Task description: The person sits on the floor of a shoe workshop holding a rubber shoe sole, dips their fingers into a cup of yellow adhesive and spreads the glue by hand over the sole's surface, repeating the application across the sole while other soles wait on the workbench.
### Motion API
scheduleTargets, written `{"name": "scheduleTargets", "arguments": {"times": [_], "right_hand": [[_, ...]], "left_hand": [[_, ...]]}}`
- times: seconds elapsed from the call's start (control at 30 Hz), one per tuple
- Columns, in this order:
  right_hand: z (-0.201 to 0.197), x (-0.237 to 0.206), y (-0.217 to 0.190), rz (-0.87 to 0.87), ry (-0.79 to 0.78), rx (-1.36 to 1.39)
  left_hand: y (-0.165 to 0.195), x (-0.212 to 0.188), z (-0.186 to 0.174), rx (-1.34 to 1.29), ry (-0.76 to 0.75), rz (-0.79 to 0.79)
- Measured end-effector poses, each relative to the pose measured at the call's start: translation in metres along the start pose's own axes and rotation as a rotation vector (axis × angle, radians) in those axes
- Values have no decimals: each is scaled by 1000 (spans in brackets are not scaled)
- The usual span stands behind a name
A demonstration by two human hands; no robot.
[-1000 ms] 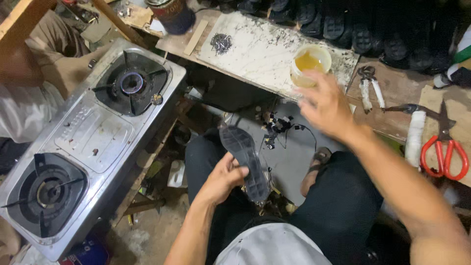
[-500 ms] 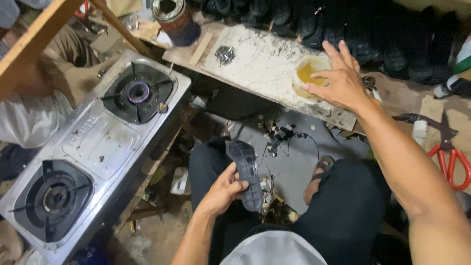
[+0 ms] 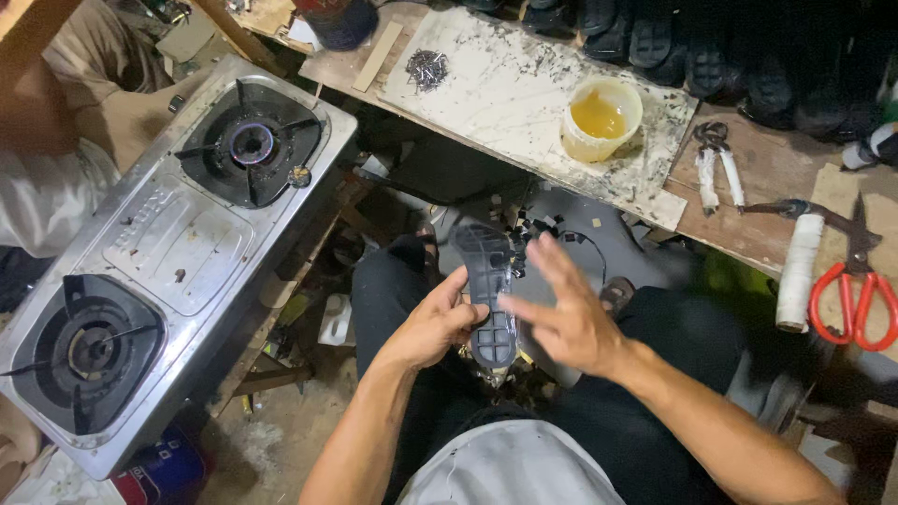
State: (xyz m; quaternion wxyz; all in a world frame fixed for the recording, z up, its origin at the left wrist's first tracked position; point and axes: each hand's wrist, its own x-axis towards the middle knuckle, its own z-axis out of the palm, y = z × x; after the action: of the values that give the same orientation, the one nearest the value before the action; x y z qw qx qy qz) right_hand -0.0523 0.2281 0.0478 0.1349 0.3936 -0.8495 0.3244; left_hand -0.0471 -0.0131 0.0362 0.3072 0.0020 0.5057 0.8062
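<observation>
While our left hand [image 3: 432, 323] grips a black shoe sole [image 3: 488, 290] from its left edge and holds it over our lap, our right hand [image 3: 561, 313] hovers just beside the sole with fingers spread, grasping nothing; motion blur hides whether the fingertips touch it. Ahead, a yellow tub of amber liquid [image 3: 599, 119] stands on a stained white slab [image 3: 510, 89], near pliers [image 3: 718, 164]. Red-handled scissors [image 3: 853, 290] lie far right, a two-burner gas stove [image 3: 159, 252] to our left.

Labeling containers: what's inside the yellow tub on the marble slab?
The yellow tub holds a pool of amber liquid, likely glue. Its depth and anything under the surface can't be seen. Nothing sticks out.
</observation>
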Motion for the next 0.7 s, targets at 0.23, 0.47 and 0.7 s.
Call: {"name": "scheduleTargets", "arguments": {"times": [0.23,0.47,0.7], "right_hand": [[-3,-1,-1,86,-50,156],[-3,-7,-13,122,7,340],[19,-5,-41,127,249,-142]], "left_hand": [[8,-3,7,48,-9,21],[6,2,5,-211,72,132],[-15,17,8,-302,252,316]]}}
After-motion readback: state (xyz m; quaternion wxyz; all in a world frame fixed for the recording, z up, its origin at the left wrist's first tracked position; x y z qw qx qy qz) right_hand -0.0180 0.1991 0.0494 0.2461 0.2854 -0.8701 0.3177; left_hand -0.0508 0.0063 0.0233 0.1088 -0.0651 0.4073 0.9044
